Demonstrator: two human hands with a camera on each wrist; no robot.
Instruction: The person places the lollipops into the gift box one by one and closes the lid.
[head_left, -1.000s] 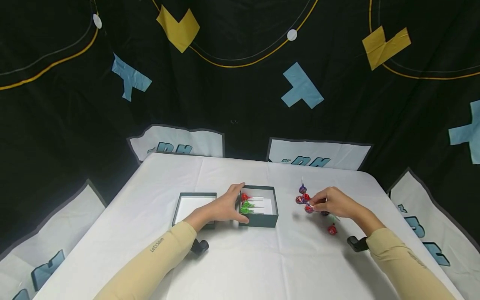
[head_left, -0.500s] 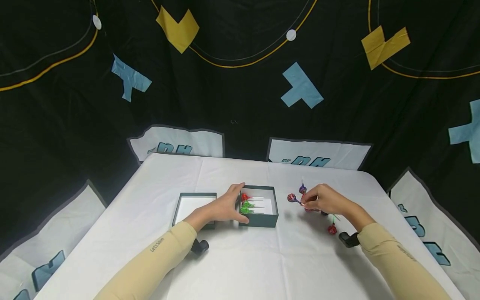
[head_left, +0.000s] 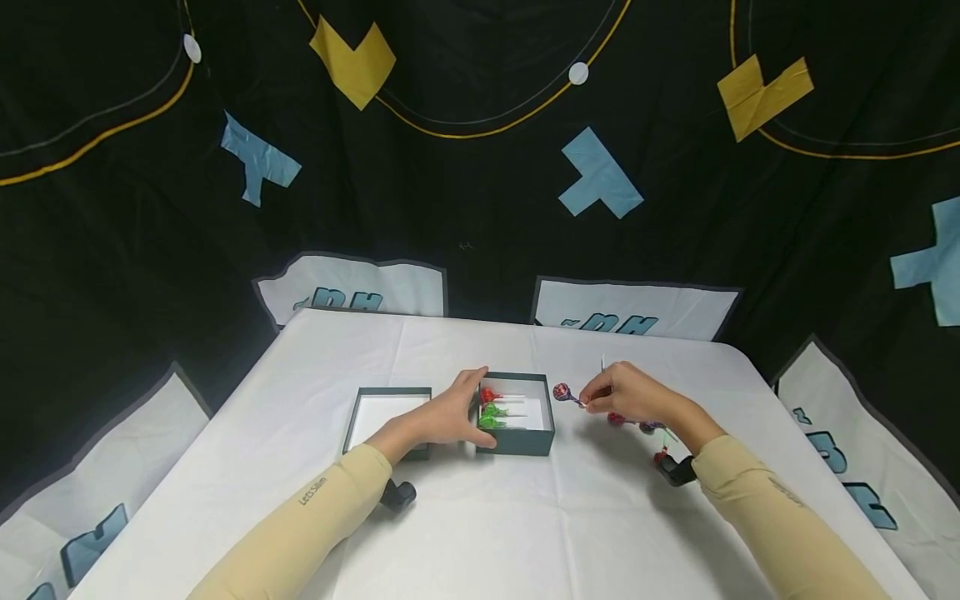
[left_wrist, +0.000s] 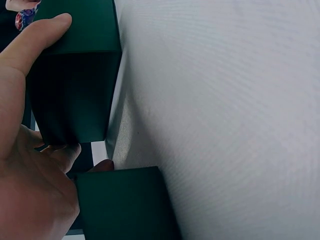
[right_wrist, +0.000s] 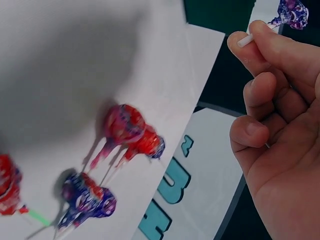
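Observation:
My left hand point(head_left: 442, 415) holds the dark green box point(head_left: 517, 443) at its left end, thumb on the near wall and fingers toward the far corner. Inside the white interior lie a red lollipop point(head_left: 490, 395) and green lollipops point(head_left: 492, 414), sticks pointing right. Just right of the box, my right hand point(head_left: 633, 393) pinches the stick of a red and purple lollipop point(head_left: 562, 392) between thumb and forefinger. Its wrapped head points left toward the box. In the right wrist view, the white stick end pokes out between the fingertips point(right_wrist: 260, 30).
A shallower green tray or lid point(head_left: 386, 407) with a white inside sits left of the box, partly behind the left forearm. Several wrapped lollipops lie on the white cloth below the right hand, among them a pink-red one point(right_wrist: 122, 122) and a purple one point(right_wrist: 87, 197).
My right hand has lifted the red and purple lollipop away from the group and carried it left toward the box. The left hand stays on the box.

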